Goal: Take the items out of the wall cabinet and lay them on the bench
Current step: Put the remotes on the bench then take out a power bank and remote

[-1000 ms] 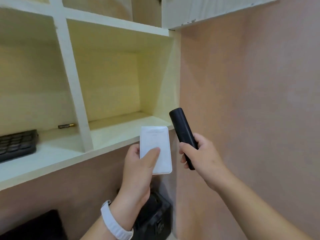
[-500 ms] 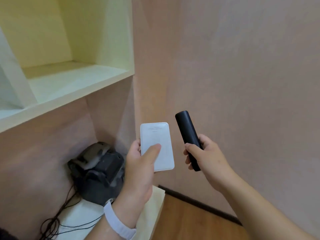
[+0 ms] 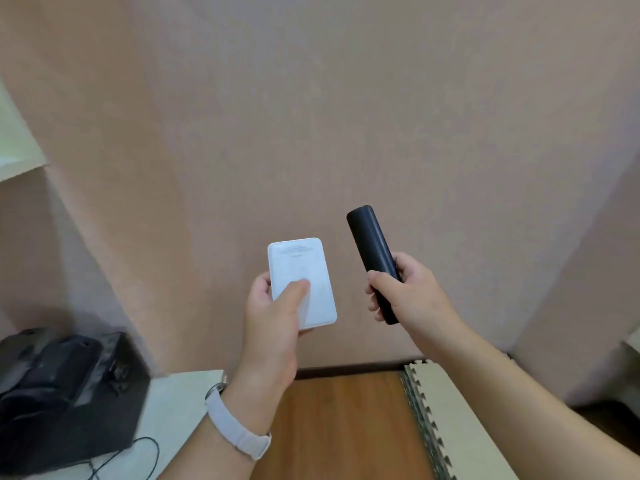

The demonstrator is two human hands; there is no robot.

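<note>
Wall (image 3: 346, 116): a plain pinkish surface is filling most of the view, meeting a second wall at the right in a corner.
Floor (image 3: 343, 424): brown wood boards are showing at the bottom centre, with a dark skirting strip running along the foot of the wall.
Foam mat (image 3: 460, 424): a pale interlocking mat with a toothed edge is lying on the floor, just right of the bare boards.
Black device (image 3: 65, 393): a dark, blurred machine is sitting at the lower left on a white surface (image 3: 180, 403), with a thin black cable (image 3: 145, 455) looping in front of it.
Cabinet edge (image 3: 17, 150): a pale shelf corner is just peeking in at the far left.
Left hand (image 3: 273, 327): it is gripping a white power bank (image 3: 301, 282), thumb pressing on the face and fingers wrapping behind the left side; a white wristband (image 3: 239, 431) is circling the wrist.
Right hand (image 3: 412, 299): it is closing around the lower half of a black remote (image 3: 372, 247), whose upper end is sticking up and tilting left.
Item positions: both things are being held in mid-air in front of the wall, near each other but apart, above the floor.
</note>
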